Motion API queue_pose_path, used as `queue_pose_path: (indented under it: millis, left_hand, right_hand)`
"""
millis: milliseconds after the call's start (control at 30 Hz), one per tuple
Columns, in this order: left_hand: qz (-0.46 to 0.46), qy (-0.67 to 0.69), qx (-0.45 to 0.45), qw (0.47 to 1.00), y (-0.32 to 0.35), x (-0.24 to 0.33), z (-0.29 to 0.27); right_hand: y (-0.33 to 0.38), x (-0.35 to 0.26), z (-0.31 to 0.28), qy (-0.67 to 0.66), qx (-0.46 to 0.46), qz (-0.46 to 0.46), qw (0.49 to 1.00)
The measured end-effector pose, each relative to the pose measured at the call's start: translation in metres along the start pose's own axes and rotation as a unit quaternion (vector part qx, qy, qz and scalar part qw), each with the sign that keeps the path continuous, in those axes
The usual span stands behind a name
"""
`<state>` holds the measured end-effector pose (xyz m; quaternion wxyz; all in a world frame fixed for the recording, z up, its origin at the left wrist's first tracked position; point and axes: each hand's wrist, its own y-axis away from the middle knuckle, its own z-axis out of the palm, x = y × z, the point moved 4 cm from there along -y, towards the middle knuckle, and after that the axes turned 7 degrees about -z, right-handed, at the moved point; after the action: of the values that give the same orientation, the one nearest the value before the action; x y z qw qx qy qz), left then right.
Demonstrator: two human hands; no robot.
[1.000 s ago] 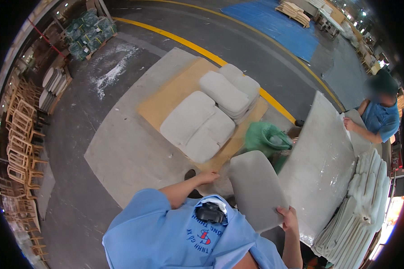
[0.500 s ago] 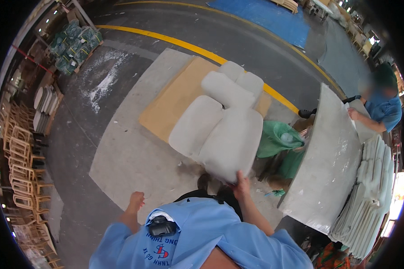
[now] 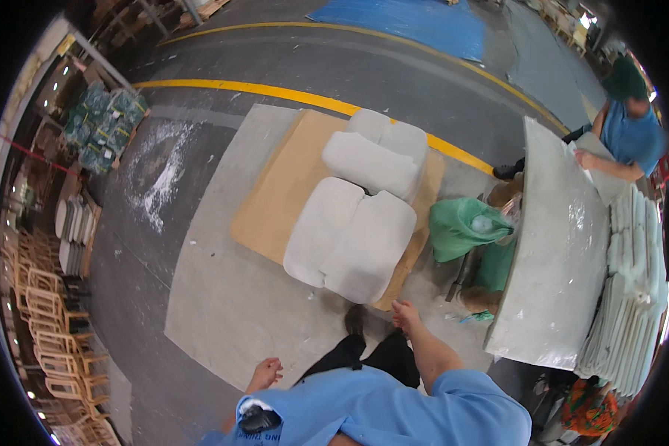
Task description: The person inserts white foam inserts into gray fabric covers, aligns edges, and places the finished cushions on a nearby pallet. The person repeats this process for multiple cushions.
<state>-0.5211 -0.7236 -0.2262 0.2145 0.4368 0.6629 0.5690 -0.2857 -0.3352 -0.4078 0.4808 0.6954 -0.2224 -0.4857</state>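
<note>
Pale grey-white seat pads lie in stacks on a tan cardboard sheet [image 3: 271,201] in front of me. The nearest pad [image 3: 370,249] lies beside another pad [image 3: 322,227], their edges close together. Farther back, a broad pad [image 3: 372,163] rests partly over others. My right hand [image 3: 405,315] is just off the near right corner of the nearest pad, with nothing in it and its fingers loosely bent. Lower on the left, my left hand [image 3: 266,372] hangs over the floor, empty, its fingers half curled and apart.
To the right stand a green sack [image 3: 468,229] and a plastic-covered table [image 3: 554,260]. A co-worker [image 3: 628,134] handles a pad behind it. Many pads [image 3: 628,312] are stacked at the right. Wooden chair frames [image 3: 52,334] line the left; wrapped green bundles [image 3: 104,123] stand behind.
My right hand has let go of the nearest pad, which now lies flat beside its neighbour. My left hand stays empty. The whole view has shifted slightly.
</note>
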Motion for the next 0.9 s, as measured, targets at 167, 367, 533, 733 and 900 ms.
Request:
queue_pose_path:
  millis: [167,367,533,733,900]
  left_hand:
    - [-0.065,-0.003,0.037,0.997,0.018,-0.029,-0.027]
    - [-0.002,-0.193,0.036,0.981,0.056,-0.054,-0.042]
    - [0.052,-0.414,-0.035,0.908,0.053,-0.064,-0.022]
    - [-0.079,-0.006,0.039,0.996,0.034,-0.056,-0.006]
    - [-0.057,0.004,0.045,0.997,0.035,-0.038,0.000]
  right_hand:
    - [-0.068,0.006,0.046,-0.007,0.042,-0.127,0.991]
    - [-0.104,-0.006,0.103,-0.108,0.065,-0.155,0.980]
    - [-0.082,-0.024,0.101,-0.143,0.015,-0.149,0.978]
    - [-0.067,-0.039,0.075,-0.168,-0.068,-0.164,0.970]
    - [-0.071,-0.019,0.077,-0.171,-0.106,-0.162,0.966]
